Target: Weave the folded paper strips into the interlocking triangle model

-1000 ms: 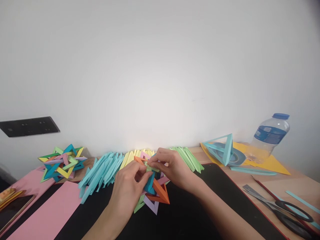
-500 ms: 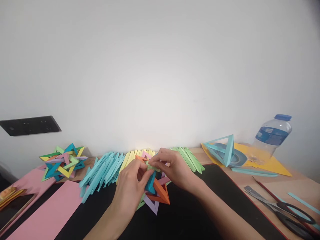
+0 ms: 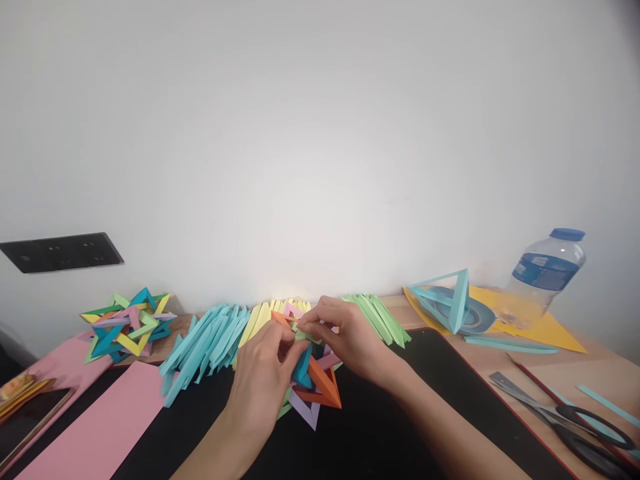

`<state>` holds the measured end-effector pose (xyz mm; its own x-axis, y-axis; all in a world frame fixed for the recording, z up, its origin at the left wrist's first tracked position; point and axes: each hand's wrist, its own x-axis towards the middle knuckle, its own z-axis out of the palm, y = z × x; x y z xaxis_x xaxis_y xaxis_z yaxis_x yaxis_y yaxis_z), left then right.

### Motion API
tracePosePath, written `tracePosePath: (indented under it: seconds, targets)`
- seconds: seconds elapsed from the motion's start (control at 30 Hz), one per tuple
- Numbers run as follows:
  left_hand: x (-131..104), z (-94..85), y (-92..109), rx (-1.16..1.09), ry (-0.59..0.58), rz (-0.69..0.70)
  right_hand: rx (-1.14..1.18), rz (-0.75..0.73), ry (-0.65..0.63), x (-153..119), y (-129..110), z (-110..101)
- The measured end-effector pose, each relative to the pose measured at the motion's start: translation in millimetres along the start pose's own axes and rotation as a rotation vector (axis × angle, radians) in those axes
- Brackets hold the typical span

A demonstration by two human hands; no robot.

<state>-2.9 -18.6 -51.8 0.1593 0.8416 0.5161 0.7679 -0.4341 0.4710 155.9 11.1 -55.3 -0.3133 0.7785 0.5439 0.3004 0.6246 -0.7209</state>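
Observation:
A multicoloured folded-paper star model (image 3: 324, 385), with orange, blue, lilac, pink and green struts, is between my hands over the black mat (image 3: 390, 427). My left hand (image 3: 263, 367) pinches its upper left part with thumb and index finger. From the right, my right hand (image 3: 345, 337) pinches the light green paper piece at the top of the model, fingertips close to the left thumb. The fingers hide the exact spot where the pieces meet. Behind the hands lie yellow folded strips (image 3: 267, 313), partly covered by the left hand.
Left: turquoise folded strips (image 3: 210, 343), a finished-looking paper star (image 3: 127, 323), pink paper (image 3: 95, 427) and a phone (image 3: 35, 427). Right: green strips (image 3: 380, 317), a turquoise paper pyramid frame (image 3: 457, 303) on a blue plate (image 3: 483, 320), a water bottle (image 3: 547, 273), scissors (image 3: 555, 420) and a pencil (image 3: 537, 377).
Almost nothing differs. Both hands keep their pinch on the paper model, and the whole view has shifted very slightly.

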Motion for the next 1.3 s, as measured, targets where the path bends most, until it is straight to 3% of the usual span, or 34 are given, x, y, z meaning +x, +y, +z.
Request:
tracePosePath:
  seconds: [0.13,0.47,0.67,0.87,1.07,1.3]
  targets:
    - [-1.2,0.5,-2.2,0.055,0.028,0.083,0.014,0.016,0.013,-0.1,-1.1,2.2]
    - [-3.5,7.1,0.0,0.037,0.067,0.115,0.021,0.072,0.009,0.9,-2.0,0.5]
    - [4.0,-7.3,-1.1,-0.115,-0.123,-0.032,0.018,0.091,0.059,0.8,1.5,2.8]
    - [9.9,-12.6,-4.9,-0.186,-0.197,-0.125,0.013,0.129,0.090,1.1,-0.4,7.4]
    - [10.5,-7.5,-5.4,-0.069,-0.109,-0.006,-0.030,0.081,0.122,-1.8,2.4,11.1]
    - [13.9,-11.7,-9.7,-0.066,-0.157,0.056,-0.060,0.079,0.155,-1.4,0.0,12.7]
